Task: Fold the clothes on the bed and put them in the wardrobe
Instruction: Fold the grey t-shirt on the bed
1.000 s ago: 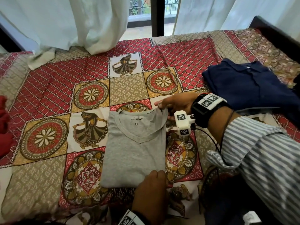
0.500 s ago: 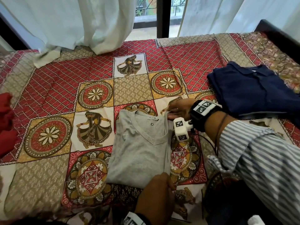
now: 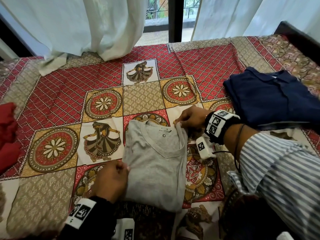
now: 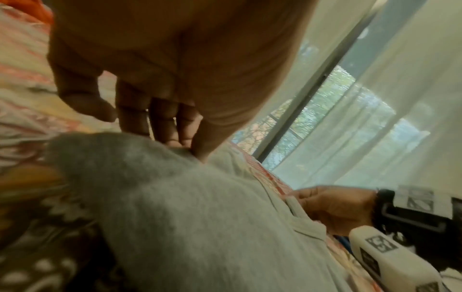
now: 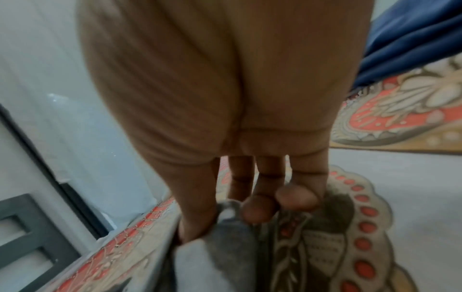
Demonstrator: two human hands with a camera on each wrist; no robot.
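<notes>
Grey V-neck T-shirt point(image 3: 155, 163) lies face up, folded narrow, on the patterned bed point(image 3: 57, 94). Right hand point(image 3: 190, 118) pinches its upper right shoulder corner; left hand point(image 3: 110, 181) pinches the left edge. To fold well, lift both points together, keeping edges aligned. A folded navy shirt point(image 3: 270, 97) lies nearby.

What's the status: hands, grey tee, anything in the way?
Right hand pinches grey tee at the collar corner. Left hand pinches its left edge. Tee part-folded, flat on bed. Navy shirt folded to the right, apart; nothing blocking.
</notes>
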